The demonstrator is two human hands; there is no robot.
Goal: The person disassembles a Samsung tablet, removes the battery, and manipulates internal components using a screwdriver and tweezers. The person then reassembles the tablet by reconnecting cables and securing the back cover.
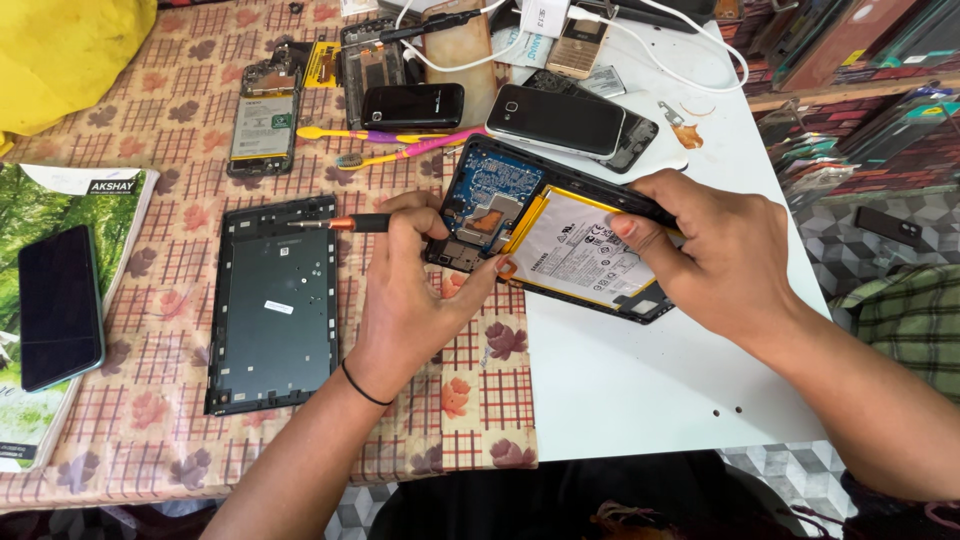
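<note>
left hand (405,290) grips a screwdriver (345,223), its fingers covering part of the opened tablet (555,230); right hand (715,255) clamps the tablet's edge, hiding it.

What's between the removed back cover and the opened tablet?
In the head view, the left hand, holding a screwdriver, lies between the back cover and the opened tablet, over the patterned tablecloth.

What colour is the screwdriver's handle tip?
Orange on the screwdriver held in the left hand; head view.

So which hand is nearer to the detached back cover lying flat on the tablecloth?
Left. The left hand is right beside the back cover, its screwdriver reaching over the top edge; the right hand grips the opened tablet, farther off.
</note>
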